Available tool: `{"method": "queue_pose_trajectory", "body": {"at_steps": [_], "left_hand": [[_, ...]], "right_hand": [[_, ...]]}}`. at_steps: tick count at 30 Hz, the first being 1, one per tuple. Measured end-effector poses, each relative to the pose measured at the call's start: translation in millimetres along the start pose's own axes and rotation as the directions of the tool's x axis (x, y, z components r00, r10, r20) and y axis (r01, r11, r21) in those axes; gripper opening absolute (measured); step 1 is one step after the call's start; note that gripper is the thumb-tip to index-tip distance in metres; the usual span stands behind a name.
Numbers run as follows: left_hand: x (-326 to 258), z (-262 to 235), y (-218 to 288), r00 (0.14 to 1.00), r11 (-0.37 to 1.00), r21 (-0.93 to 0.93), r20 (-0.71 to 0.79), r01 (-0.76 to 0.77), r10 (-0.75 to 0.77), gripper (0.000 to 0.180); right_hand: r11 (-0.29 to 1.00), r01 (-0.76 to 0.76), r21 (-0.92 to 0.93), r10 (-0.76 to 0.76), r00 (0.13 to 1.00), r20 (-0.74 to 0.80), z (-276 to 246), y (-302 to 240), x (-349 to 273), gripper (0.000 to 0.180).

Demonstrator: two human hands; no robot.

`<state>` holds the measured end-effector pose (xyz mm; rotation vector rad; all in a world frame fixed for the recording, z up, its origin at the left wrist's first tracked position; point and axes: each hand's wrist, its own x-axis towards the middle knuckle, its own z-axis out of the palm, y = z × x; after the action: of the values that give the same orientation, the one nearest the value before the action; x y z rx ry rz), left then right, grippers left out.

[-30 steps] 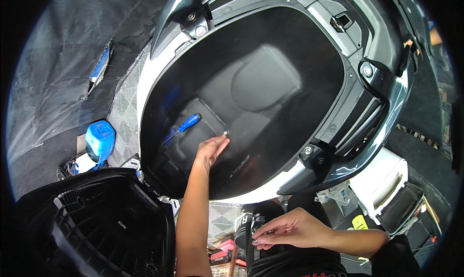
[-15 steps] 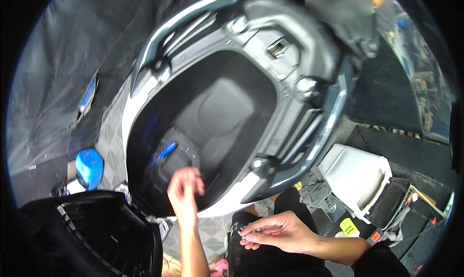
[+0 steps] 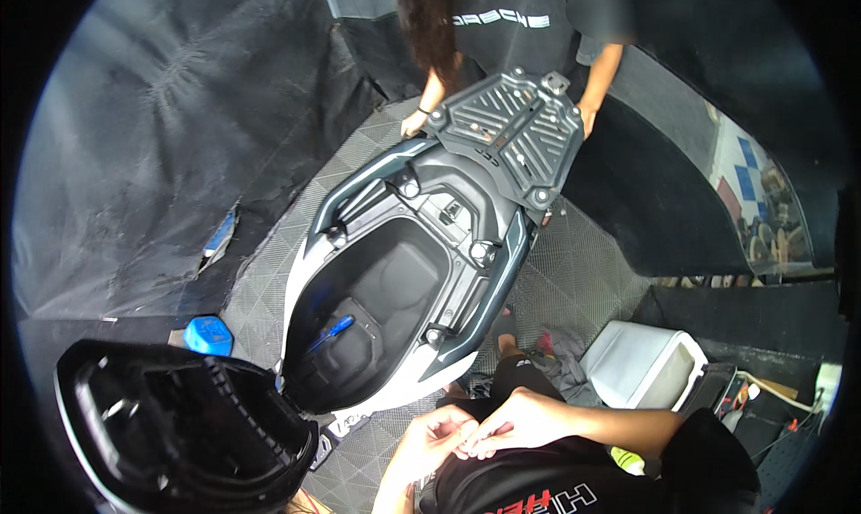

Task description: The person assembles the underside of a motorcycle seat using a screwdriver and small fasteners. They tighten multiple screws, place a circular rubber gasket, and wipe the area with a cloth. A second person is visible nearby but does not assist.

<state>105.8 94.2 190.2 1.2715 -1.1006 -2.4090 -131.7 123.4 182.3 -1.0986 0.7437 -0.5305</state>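
Hands meet at my chest: left hand (image 3: 430, 442) and right hand (image 3: 520, 422), fingertips pinched together on something tiny (I cannot tell what). Screwdriver (image 3: 330, 332) lies in open scooter compartment (image 3: 395, 281), well apart. I judge: keep pinch firm, low over lap.

The scooter body (image 3: 305, 290) is white along its lower side, with dark grey-blue trim above, and its open storage well (image 3: 377, 308) is black inside. A blue-handled screwdriver (image 3: 330, 331) lies in that well. The rear rack (image 3: 507, 133) is matt black with a slotted pattern. The floor mat (image 3: 583, 281) is dark grey with a fine grid (small squares all over). A bright blue container (image 3: 208, 335) sits at the mat's edge. The raised seat (image 3: 179, 433) is black underneath. A pale grey box (image 3: 641, 366) stands nearby.
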Motion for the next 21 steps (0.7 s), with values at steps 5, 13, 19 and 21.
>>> {"method": "queue_pose_trajectory", "body": {"at_steps": [5,13,19,21], "left_hand": [[-25,17,13,0.958,0.988,0.078,-0.244,-0.132,0.148,0.012],[-97,-3,-69,0.469,0.966,0.123,-0.855,-0.228,0.220,0.025],[-131,-19,-325,0.397,0.713,0.297,-0.917,0.635,0.029,0.043],[-126,-3,-383,0.341,0.939,-0.030,-0.927,0.342,-0.154,0.043]], "right_hand": [[0.983,0.043,-0.180,-0.009,0.983,0.184,-14,-47,22,0.023],[0.963,0.181,-0.201,-0.041,0.831,0.554,25,-33,164,0.023],[0.821,-0.321,-0.473,0.339,0.939,-0.049,12,121,380,0.025],[0.543,-0.354,-0.761,0.320,0.926,-0.203,12,150,410,0.024]]}}
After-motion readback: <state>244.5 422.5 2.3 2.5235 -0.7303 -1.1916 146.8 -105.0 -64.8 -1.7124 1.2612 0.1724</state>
